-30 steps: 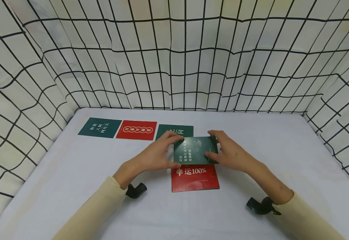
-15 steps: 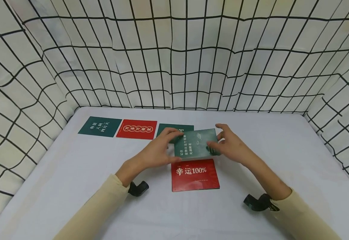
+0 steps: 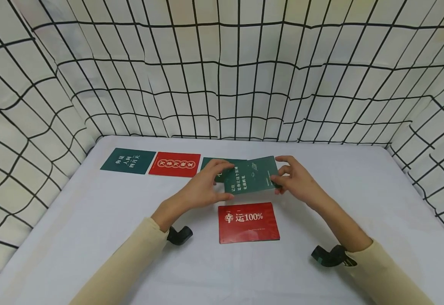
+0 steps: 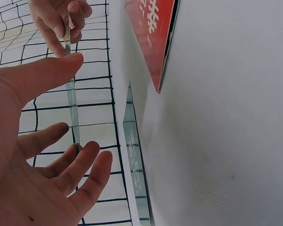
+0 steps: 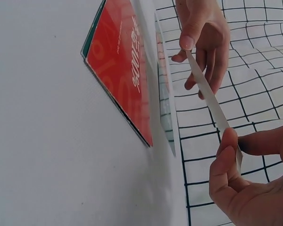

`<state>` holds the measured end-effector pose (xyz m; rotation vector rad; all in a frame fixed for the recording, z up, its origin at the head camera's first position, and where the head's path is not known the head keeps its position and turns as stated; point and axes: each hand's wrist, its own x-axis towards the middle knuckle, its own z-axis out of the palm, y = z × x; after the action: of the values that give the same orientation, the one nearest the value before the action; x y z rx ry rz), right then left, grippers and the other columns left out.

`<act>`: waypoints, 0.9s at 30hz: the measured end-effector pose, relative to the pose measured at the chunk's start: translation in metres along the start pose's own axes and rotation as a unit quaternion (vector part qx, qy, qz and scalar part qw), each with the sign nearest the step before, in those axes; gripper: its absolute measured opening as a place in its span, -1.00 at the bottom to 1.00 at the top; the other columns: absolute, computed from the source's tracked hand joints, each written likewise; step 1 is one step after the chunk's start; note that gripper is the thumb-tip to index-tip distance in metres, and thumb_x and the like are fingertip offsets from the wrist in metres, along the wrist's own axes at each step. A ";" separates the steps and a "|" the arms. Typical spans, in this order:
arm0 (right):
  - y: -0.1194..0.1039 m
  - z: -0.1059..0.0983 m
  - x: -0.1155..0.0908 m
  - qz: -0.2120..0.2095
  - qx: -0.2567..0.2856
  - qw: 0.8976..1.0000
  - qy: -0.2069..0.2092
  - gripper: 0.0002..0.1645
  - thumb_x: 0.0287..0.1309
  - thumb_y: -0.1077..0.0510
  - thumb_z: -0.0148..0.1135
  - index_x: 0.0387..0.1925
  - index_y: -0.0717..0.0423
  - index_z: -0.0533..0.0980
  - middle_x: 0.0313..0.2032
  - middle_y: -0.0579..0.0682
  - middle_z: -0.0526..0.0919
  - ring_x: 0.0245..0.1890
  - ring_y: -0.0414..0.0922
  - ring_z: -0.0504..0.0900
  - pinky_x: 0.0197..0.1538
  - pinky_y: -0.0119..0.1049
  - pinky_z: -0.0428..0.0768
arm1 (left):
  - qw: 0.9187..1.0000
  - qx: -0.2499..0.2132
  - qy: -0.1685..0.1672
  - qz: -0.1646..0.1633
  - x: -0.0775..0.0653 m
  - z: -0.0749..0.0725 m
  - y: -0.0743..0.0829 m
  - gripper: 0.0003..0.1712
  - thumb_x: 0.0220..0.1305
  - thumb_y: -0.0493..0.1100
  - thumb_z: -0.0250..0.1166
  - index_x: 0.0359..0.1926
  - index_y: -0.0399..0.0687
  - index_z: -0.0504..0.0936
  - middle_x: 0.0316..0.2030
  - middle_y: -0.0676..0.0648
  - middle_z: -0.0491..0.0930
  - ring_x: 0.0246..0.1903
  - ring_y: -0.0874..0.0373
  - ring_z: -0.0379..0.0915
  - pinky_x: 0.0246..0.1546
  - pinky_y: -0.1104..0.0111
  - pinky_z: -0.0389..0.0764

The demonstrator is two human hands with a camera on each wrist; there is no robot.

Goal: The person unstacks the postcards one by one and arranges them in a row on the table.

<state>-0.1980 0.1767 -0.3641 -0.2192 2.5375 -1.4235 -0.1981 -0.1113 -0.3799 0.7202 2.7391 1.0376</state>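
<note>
Held up between both hands, a dark green card (image 3: 251,175) with white lettering tilts slightly, its right end higher. My left hand (image 3: 198,186) spans its left end, thumb at the near edge and fingers at the far edge. The right hand (image 3: 298,180) pinches the right end between thumb and curled fingers, as the right wrist view (image 5: 254,174) also shows. Beneath and nearer the person lies a stack of cards topped by a red card (image 3: 248,224). Behind the held card, another green card (image 3: 211,162) lies flat, partly hidden.
On the white tabletop (image 3: 92,237), a red card (image 3: 174,164) and a green card (image 3: 128,161) lie in a row at the back left. A white wall with black grid lines (image 3: 237,76) surrounds the back and sides. Black wrist devices (image 3: 180,235) hang below the sleeves.
Both hands have lifted the green card up and away from the red-topped stack, uncovering the red card. The right hand's fingers have curled more tightly round the card's right edge.
</note>
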 end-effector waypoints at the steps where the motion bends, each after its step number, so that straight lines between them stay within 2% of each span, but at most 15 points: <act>1: 0.001 0.000 0.000 0.000 0.008 1.000 0.000 -0.17 0.44 0.17 0.22 0.57 0.18 0.08 -0.18 0.15 0.59 -0.42 -0.14 0.72 -0.12 -0.36 0.69 | 1.000 0.001 0.001 -0.001 0.001 0.000 0.000 -0.03 0.14 -0.07 0.60 0.52 -0.01 0.34 0.48 -0.10 0.26 0.38 -0.05 0.34 0.18 0.12 0.70; 7: 0.006 0.001 0.003 -0.007 0.042 0.999 -0.005 -0.20 0.44 0.22 0.20 0.56 0.22 0.09 -0.23 0.10 0.57 -0.41 -0.17 0.70 -0.18 -0.39 0.70 | 1.000 -0.005 0.009 -0.003 0.005 0.001 -0.002 -0.05 0.15 -0.07 0.59 0.51 -0.03 0.35 0.50 -0.12 0.24 0.35 -0.06 0.37 0.17 0.13 0.70; 12: 0.009 -0.001 0.006 -0.019 0.042 0.999 -0.002 -0.23 0.44 0.24 0.18 0.55 0.21 0.11 -0.25 0.12 0.62 -0.41 -0.15 0.72 -0.17 -0.39 0.71 | 1.000 -0.016 0.013 -0.001 0.007 0.000 -0.002 -0.07 0.15 -0.11 0.59 0.50 -0.06 0.36 0.50 -0.11 0.24 0.34 -0.06 0.37 0.16 0.12 0.70; 19: 0.012 -0.005 0.009 -0.028 0.035 0.999 -0.005 -0.26 0.44 0.22 0.19 0.54 0.17 0.17 -0.25 0.27 0.66 -0.44 -0.14 0.69 -0.21 -0.36 0.68 | 0.999 -0.039 0.023 0.000 0.010 -0.002 -0.001 -0.10 0.16 -0.16 0.58 0.48 -0.08 0.38 0.48 -0.13 0.26 0.35 -0.07 0.36 0.16 0.15 0.72; 27: 0.012 -0.009 0.008 -0.018 0.037 0.999 -0.023 -0.19 0.45 0.20 0.19 0.60 0.15 0.10 -0.29 0.22 0.70 -0.48 -0.15 0.64 -0.23 -0.33 0.68 | 0.998 -0.050 0.029 -0.001 0.015 -0.001 -0.001 -0.12 0.16 -0.15 0.57 0.46 -0.08 0.40 0.50 -0.16 0.25 0.34 -0.12 0.36 0.18 0.10 0.71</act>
<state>-0.2078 0.1881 -0.3706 -0.2828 2.4518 -1.5051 -0.2121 -0.1054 -0.3788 0.6815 2.7112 1.2046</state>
